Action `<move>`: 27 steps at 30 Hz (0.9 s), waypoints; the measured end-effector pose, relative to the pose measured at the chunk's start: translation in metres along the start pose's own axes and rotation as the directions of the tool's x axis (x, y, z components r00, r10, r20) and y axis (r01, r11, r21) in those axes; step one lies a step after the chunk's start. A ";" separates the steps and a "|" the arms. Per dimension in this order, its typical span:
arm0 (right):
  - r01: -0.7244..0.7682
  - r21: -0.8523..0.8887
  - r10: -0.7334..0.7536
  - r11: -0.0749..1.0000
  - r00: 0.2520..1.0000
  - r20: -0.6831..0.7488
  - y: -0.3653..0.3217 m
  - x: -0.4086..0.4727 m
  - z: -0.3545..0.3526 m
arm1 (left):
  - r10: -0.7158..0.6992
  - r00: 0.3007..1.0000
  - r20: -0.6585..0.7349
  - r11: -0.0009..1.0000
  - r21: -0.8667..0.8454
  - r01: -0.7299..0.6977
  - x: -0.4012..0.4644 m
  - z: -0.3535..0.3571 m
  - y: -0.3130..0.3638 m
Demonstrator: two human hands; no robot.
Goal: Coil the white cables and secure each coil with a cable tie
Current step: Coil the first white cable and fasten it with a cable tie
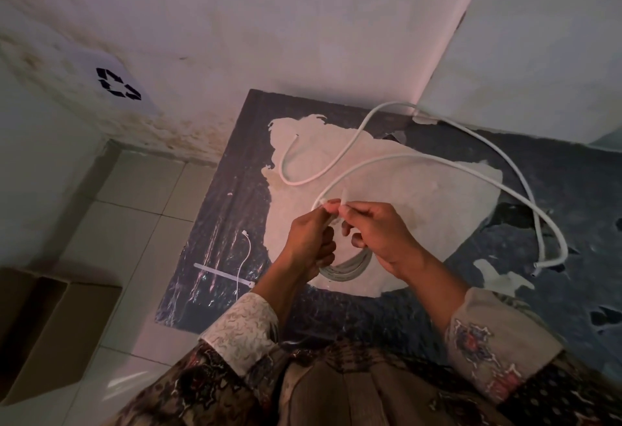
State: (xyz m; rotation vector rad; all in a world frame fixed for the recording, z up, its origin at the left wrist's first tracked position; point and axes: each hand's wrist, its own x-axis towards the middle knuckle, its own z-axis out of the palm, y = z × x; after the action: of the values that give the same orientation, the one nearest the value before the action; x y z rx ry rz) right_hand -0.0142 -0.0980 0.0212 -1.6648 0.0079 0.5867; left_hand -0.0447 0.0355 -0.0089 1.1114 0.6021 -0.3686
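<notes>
Partway there, looks like. One coil (341,269) wound up, gripped in left hand (309,240) over the mat (235,163); right hand (377,233) pinching a tie (344,197) at the top, not cinched yet. Long cable (471,163) sprawled loose behind, uncoiled. Spare tie (223,275) and thin cable (244,257) waiting on the left.

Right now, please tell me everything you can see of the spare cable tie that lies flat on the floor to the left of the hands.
The spare cable tie is a thin, flat, pale translucent strip, plastic by its look. It lies straight and unfastened on the dark floor sheet, slanting slightly downward to the right, where its small locking head sits near the left forearm. A thin white cord with a small plug curves down and crosses it near that end. No hand touches it.
</notes>
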 end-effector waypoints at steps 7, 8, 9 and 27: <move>-0.166 0.126 0.188 0.978 0.963 -0.191 0.001 -0.002 0.005 | 0.068 0.998 0.012 0.996 0.063 -0.069 0.001 0.002 0.000; -0.194 0.127 0.218 0.973 0.952 -0.214 0.001 -0.002 0.006 | 0.078 0.997 0.014 0.994 0.079 -0.079 0.001 0.002 -0.002; -0.218 0.143 0.247 0.965 0.940 -0.235 0.000 -0.002 0.007 | 0.083 0.996 0.015 0.992 0.091 -0.084 0.001 0.003 -0.003; -0.248 0.129 0.277 0.960 0.906 -0.319 -0.008 -0.006 -0.001 | 0.049 0.999 0.020 0.991 0.121 -0.051 0.004 0.014 -0.013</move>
State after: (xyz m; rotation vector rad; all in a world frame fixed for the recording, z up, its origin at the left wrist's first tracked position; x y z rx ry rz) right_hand -0.0167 -0.0998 0.0306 -1.6731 0.5067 0.4888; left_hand -0.0454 0.0171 -0.0163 1.2363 0.5416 -0.3746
